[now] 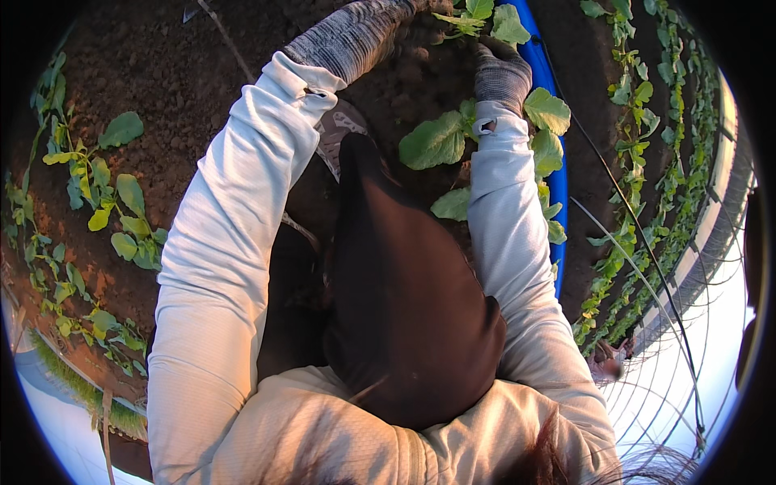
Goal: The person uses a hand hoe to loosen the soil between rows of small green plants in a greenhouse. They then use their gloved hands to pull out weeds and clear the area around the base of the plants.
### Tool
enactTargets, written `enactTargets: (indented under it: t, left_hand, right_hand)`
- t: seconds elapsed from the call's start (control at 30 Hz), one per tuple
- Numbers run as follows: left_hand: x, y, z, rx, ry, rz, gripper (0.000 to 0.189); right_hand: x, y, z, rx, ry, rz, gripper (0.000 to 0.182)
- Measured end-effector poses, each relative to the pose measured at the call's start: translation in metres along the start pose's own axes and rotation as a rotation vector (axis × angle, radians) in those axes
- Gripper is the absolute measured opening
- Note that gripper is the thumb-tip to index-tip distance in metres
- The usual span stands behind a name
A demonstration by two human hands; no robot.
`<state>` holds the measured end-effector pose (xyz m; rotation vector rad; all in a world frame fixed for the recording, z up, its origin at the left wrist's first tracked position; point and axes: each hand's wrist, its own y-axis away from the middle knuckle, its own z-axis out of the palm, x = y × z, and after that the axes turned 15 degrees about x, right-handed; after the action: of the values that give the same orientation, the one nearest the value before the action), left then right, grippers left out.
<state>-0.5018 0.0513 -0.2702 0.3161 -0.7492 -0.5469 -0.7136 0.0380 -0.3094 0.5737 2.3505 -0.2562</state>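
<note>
My left hand [370, 36], in a grey striped knit glove, reaches to the top edge of the view, where its fingertips are dark and partly cut off. A young leafy plant [479, 18] grows just beside it. My right hand [503, 66], gloved alike, is low at the near side of this plant, below a broad leaf. Its fingers are in shadow, and whether they grip a stem cannot be made out. Larger green leaves [433, 142] spread from the row beside my right forearm. Close along the right hand runs a bright blue strip [550, 73].
Dark crumbly soil [163, 66] surrounds my shoe [339, 130] and bent knee [406, 273]. More seedlings [130, 212] grow at left. Right of the blue strip, a black cord [612, 182] and a thin rod [630, 260] cross near further plant rows [636, 121].
</note>
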Motion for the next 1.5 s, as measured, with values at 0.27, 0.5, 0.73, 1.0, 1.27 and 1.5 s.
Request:
enactTargets:
  t: [0.27,0.5,0.73,1.0,1.27,1.5]
  left_hand:
    - [0.000,0.003,0.001,0.013,-0.025,-0.055,0.051]
    - [0.002,0.007,-0.004,0.024,-0.128,-0.042,0.051]
    - [0.002,0.010,-0.007,-0.032,-0.325,-0.036,0.049]
    - [-0.003,0.019,-0.007,-0.165,-0.770,0.025,0.047]
    - [-0.005,0.027,0.001,-0.150,-0.941,-0.025,0.057]
    - [-0.002,0.043,-0.016,-0.063,-0.917,0.030,0.054]
  right_hand:
    - [0.004,-0.002,0.000,0.005,0.123,-0.117,0.028]
    - [-0.039,0.014,-0.016,-0.137,0.451,-0.263,0.035]
    - [-0.034,0.013,-0.009,-0.106,0.578,-0.402,0.030]
    - [-0.027,0.006,0.000,-0.244,0.411,-0.288,0.034]
    - [-0.005,-0.003,-0.023,-0.198,0.355,-0.389,0.027]
    - [-0.044,-0.001,-0.109,-0.206,-0.209,0.110,0.026]
